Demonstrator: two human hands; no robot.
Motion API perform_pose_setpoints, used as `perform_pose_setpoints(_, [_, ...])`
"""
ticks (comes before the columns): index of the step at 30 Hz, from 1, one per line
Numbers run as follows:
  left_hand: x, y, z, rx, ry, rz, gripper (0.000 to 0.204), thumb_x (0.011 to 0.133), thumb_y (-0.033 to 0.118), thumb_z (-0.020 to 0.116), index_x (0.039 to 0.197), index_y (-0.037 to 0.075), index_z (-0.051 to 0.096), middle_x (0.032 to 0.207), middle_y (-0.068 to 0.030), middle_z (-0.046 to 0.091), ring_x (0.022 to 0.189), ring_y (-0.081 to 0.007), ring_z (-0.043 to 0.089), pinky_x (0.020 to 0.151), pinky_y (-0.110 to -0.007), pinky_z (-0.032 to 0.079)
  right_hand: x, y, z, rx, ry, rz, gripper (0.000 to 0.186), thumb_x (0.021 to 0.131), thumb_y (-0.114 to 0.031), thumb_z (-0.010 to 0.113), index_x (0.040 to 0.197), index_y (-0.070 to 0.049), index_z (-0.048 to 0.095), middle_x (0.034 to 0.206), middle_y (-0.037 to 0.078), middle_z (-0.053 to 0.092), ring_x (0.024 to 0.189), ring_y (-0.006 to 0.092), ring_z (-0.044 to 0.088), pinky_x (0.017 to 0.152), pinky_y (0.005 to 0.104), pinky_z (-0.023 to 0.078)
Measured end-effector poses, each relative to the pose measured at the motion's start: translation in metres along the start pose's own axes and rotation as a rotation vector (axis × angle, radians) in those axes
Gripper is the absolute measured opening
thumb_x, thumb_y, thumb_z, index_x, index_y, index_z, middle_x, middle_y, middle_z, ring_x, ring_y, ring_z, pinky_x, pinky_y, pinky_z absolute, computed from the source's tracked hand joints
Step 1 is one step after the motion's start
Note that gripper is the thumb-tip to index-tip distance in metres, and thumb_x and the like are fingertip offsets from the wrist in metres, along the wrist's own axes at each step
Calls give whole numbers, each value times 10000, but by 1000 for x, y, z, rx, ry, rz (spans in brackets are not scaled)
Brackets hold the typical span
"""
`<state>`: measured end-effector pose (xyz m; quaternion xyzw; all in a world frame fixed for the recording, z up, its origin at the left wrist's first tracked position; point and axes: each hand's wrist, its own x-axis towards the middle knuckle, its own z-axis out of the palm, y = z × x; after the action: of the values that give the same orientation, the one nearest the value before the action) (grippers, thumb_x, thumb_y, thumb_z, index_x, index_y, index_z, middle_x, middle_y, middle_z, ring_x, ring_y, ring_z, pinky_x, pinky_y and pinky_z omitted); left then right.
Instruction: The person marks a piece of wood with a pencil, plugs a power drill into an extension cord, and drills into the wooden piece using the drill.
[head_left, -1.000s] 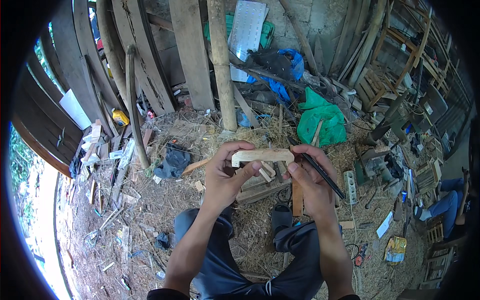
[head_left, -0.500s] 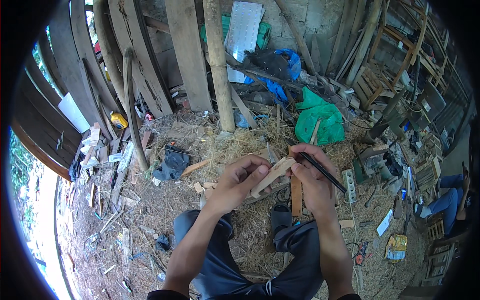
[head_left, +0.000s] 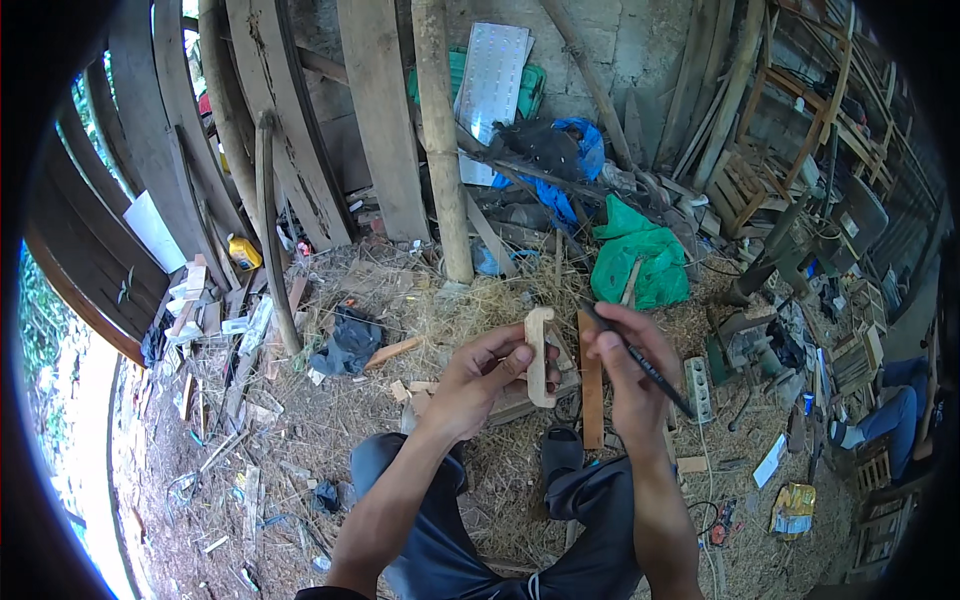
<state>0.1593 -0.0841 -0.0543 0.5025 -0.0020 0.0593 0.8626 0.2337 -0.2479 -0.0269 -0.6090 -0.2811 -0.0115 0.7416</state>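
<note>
A small pale piece of carved wood [head_left: 538,362], with hooked ends, stands nearly upright in front of me. My left hand [head_left: 480,385] is closed around its left side, the thumb lying against its face and fingertips showing behind. To its right, my right hand [head_left: 635,375] grips a slim black pen [head_left: 655,372] that slants down to the right between thumb and fingers. The pen and the wood are apart. Below the wood, a wooden block [head_left: 515,408] is partly hidden by my left hand and the piece. A reddish-brown wooden strip [head_left: 592,400] lies beside the block.
A green plastic bag [head_left: 640,268] lies beyond my right hand, near a bamboo post [head_left: 438,150]. A white power strip [head_left: 699,388] with a cord is at right. Black plastic [head_left: 350,340] lies left among straw and scraps. Another person's jeans-clad leg [head_left: 890,415] shows far right.
The wooden piece has turned from a slant to nearly upright in my left hand. My right hand has let go of the wood and moved slightly right, keeping the pen.
</note>
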Motion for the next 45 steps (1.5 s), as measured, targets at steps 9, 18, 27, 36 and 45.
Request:
perform_pose_setpoints(9, [2,-10,-2,48,71,16,260,935,73,551,1181,-1,516,1053,-91,631,942,-155,630,821,-301,556,-6,1,14,-92,-91,-122,211,867,-24,612,1062,42,566,967,107,647,855,121,638,751,240,507])
perform_pose_setpoints(18, [1,-4,3,117,43,103,413,899,22,586,1286,34,444,1091,-93,618,950,-147,623,821,-293,553,-12,4,11,-83,-77,-102,145,880,-35,604,997,32,551,938,118,648,812,110,635,705,228,498])
perform_pose_setpoints(27, [1,11,-4,-114,87,134,424,916,51,561,1314,7,421,1134,-121,604,1044,-232,616,864,-369,549,-8,4,11,-60,-98,-39,150,878,-39,599,1003,28,547,929,119,650,874,143,638,776,255,485])
perform_pose_setpoints(36, [0,10,-12,-114,100,260,394,923,79,561,1293,6,448,1186,-120,570,1108,-245,576,936,-408,502,-11,9,18,-83,-172,79,204,882,-66,625,1063,15,577,981,102,634,881,128,621,759,252,489])
perform_pose_setpoints(45, [-2,9,-13,-78,88,304,399,942,93,531,1323,42,427,1270,-147,538,1149,-288,559,969,-428,480,-12,9,24,-21,-129,100,223,854,-37,647,1063,12,584,963,90,641,867,120,622,740,250,491])
